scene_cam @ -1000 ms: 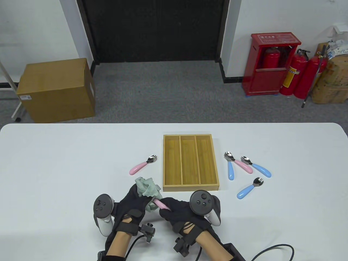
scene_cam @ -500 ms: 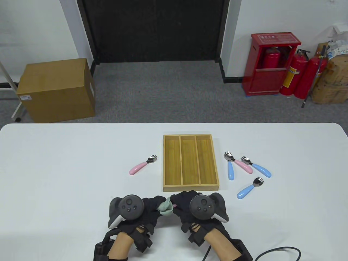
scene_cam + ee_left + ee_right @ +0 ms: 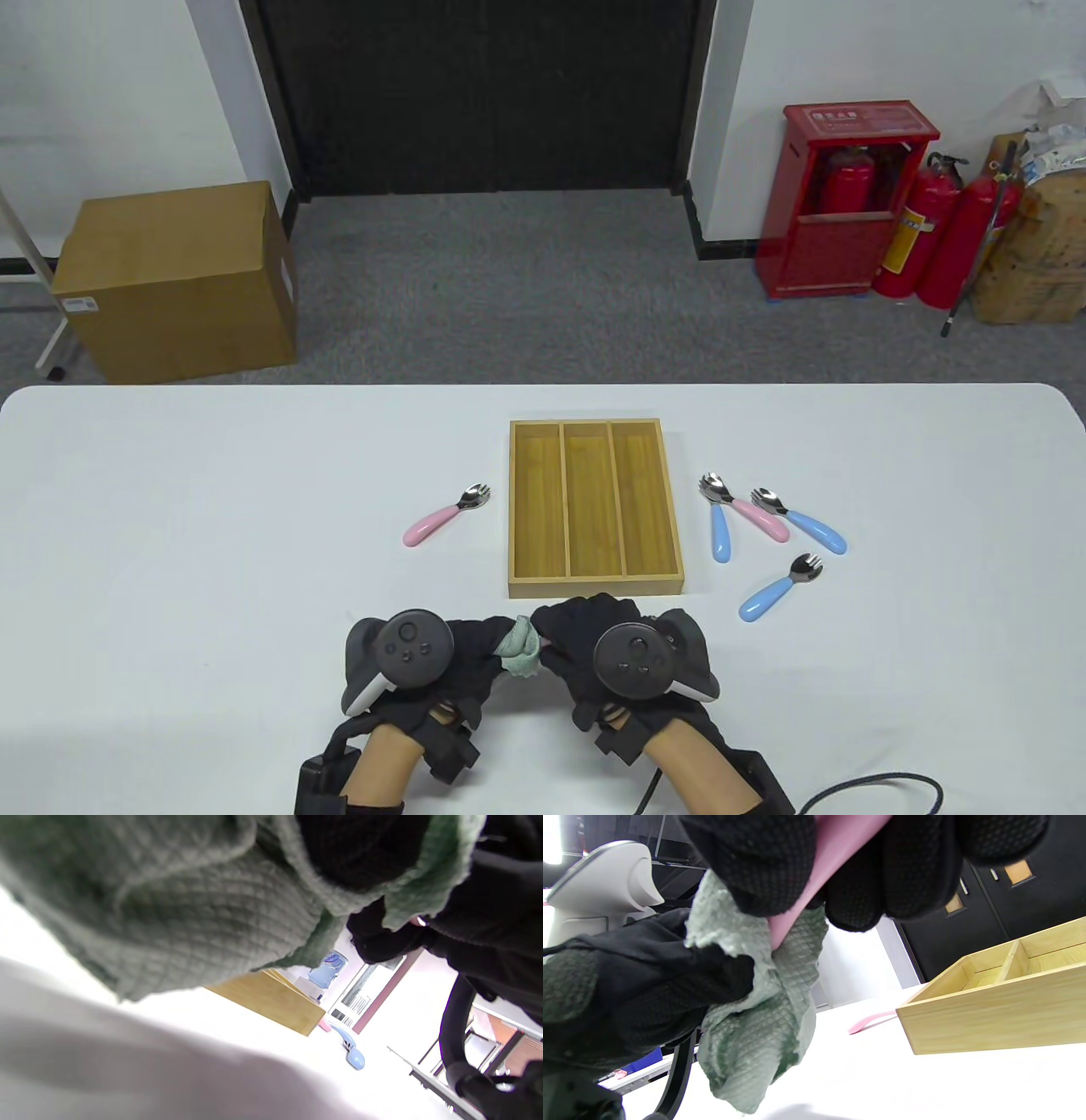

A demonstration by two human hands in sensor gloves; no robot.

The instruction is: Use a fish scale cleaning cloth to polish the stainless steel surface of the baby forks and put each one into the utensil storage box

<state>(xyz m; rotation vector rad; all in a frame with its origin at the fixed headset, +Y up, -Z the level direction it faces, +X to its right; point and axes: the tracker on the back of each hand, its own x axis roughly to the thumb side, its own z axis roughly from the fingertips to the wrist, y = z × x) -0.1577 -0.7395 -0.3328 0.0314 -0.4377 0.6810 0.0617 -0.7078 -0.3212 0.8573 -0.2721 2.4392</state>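
Note:
Near the table's front edge my two hands meet over a green fish scale cloth [image 3: 520, 649]. My left hand [image 3: 475, 649] grips the cloth [image 3: 755, 1027], which is wrapped round the head of a pink-handled fork [image 3: 814, 878]. My right hand [image 3: 577, 637] holds that fork by its pink handle; the steel head is hidden inside the cloth. The wooden utensil box [image 3: 594, 586] stands just beyond my hands, its three compartments bare. One pink fork [image 3: 441, 518] lies left of the box. Several blue and pink forks [image 3: 768, 518] lie to its right.
The white table [image 3: 170, 526] reaches wide on both sides. A cable [image 3: 882, 785] trails at the front right. Beyond the table's far edge are a cardboard box [image 3: 178, 280] on the floor and red fire extinguishers [image 3: 933, 238].
Both hands rolled palm down and drew together; the cloth, bunched loosely on my left hand before, is now gripped tight round the fork head between them. The pink handle is now covered.

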